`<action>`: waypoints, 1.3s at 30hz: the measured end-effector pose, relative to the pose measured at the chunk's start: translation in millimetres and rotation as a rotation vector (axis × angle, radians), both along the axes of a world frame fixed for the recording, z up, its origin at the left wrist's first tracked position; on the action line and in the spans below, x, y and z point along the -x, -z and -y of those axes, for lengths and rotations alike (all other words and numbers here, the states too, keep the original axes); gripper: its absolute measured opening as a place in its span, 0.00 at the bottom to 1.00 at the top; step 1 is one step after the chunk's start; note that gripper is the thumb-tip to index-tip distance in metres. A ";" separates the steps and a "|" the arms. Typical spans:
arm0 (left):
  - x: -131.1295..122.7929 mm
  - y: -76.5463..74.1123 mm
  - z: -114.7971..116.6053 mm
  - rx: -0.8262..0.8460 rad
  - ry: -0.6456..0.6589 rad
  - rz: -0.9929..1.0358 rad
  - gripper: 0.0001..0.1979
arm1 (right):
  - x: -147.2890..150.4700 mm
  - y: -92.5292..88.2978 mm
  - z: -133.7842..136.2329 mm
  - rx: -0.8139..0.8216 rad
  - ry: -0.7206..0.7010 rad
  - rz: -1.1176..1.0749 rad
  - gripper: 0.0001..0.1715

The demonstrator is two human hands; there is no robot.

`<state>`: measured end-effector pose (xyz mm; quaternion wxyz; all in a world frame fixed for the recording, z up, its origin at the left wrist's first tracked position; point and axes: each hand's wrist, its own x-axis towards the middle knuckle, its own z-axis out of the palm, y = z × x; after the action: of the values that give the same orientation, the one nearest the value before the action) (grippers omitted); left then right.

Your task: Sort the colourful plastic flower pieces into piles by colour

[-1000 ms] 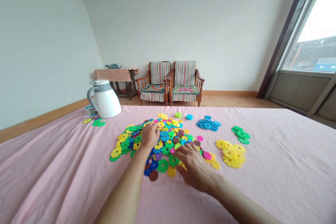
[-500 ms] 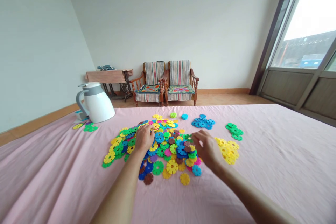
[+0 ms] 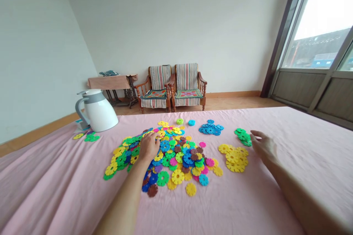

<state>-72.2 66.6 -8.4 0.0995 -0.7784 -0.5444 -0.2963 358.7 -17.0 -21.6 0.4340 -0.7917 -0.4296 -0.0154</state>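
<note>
A big mixed heap of notched plastic discs [image 3: 178,158] in many colours spreads over the pink cloth. My left hand [image 3: 149,146] rests on the heap's upper left part, palm down, its fingers lying loosely on the discs with no grip visible. Off to the right, my right hand [image 3: 263,146] is beside a small group of green discs [image 3: 242,136]. Its fingers are apart near the group's right edge, and no disc shows between them. A cluster of yellow discs [image 3: 234,158] lies left of that hand. Farther back sits a pile of blue discs [image 3: 211,127].
A white and grey jug [image 3: 100,112] stands at the left, with a few green discs [image 3: 92,137] before it. Single lime [image 3: 179,121] and light blue [image 3: 191,122] discs lie at the back. Two wooden armchairs [image 3: 186,80] stand beyond the table [image 3: 303,147].
My right hand has moved right from the heap to the green group; the green disc at its fingertips no longer shows there. My left hand stays on the heap. The view has shifted slightly.
</note>
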 end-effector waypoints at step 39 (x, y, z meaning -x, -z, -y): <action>-56.8 -45.6 112.0 0.420 0.310 -0.030 0.14 | 73.9 -6.0 33.2 0.009 -0.371 0.176 0.20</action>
<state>-15.4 -45.4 37.2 -0.1030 -0.8604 -0.4668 -0.1768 284.8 -50.2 -15.7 0.3869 -0.6965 -0.6043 -0.0024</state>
